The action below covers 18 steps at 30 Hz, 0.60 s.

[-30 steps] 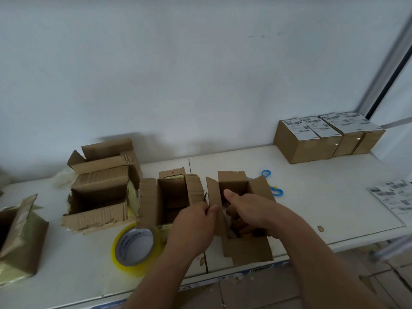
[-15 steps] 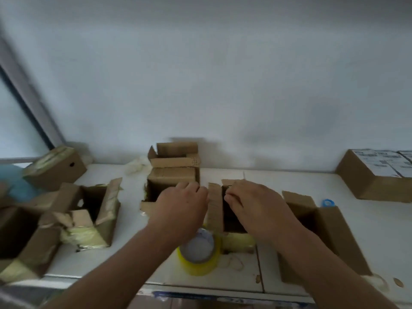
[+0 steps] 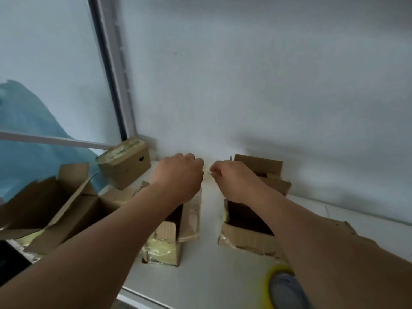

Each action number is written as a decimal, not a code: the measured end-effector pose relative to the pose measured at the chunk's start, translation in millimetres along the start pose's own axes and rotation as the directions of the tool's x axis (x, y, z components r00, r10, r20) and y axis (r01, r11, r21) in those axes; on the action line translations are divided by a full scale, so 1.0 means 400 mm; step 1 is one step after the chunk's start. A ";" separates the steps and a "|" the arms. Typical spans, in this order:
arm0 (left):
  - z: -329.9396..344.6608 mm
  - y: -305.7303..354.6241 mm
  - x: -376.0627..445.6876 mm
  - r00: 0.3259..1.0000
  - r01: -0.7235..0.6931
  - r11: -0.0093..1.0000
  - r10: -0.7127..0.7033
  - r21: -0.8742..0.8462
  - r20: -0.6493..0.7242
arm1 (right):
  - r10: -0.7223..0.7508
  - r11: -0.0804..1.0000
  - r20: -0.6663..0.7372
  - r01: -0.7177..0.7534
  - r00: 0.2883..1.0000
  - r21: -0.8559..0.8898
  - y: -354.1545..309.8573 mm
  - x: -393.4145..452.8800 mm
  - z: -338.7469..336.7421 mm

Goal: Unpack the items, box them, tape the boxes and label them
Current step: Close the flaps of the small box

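Both hands are curled into fists above the counter (image 3: 200, 273): the left hand (image 3: 178, 175) and the right hand (image 3: 231, 177) each seem to pinch something small and pale (image 3: 208, 172) stretched between them, but I cannot tell what it is. Open boxes stand below at 7 o'clock (image 3: 176, 224) and 5 o'clock (image 3: 245, 239), so I judge the unpacking step is in hand, and next the item must go into a box. The tape (image 3: 283, 284) waits at 5 o'clock; no writing is readable.
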State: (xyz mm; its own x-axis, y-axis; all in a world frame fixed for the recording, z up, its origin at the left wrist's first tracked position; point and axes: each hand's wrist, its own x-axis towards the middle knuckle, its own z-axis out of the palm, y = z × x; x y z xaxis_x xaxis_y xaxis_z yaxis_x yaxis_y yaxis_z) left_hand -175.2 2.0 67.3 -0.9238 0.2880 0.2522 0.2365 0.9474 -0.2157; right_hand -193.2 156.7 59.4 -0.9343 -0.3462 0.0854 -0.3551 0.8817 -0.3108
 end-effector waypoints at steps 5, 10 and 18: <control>0.081 -0.064 0.062 0.994 0.074 0.997 -0.072 -0.024 0.086 | 0.064 0.994 0.227 -0.043 0.972 -0.099 -0.009 0.166 0.102; 0.157 -0.083 0.074 0.980 0.083 0.994 -0.067 -0.076 0.187 | 0.100 0.983 0.282 -0.051 0.954 -0.178 0.004 0.271 0.183; 0.215 -0.118 0.078 0.960 0.123 0.986 -0.091 -0.109 0.263 | 0.252 0.965 0.314 -0.213 0.915 -0.155 0.042 0.363 0.305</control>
State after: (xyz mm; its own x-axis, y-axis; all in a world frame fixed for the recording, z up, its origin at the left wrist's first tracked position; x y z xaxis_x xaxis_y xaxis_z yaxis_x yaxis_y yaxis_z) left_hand -241.0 -45.8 4.2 -0.9880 0.1540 0.0133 0.1525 0.9852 -0.0789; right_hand -330.9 82.3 -48.9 -0.9345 -0.1953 -0.2976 -0.1490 0.9739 -0.1713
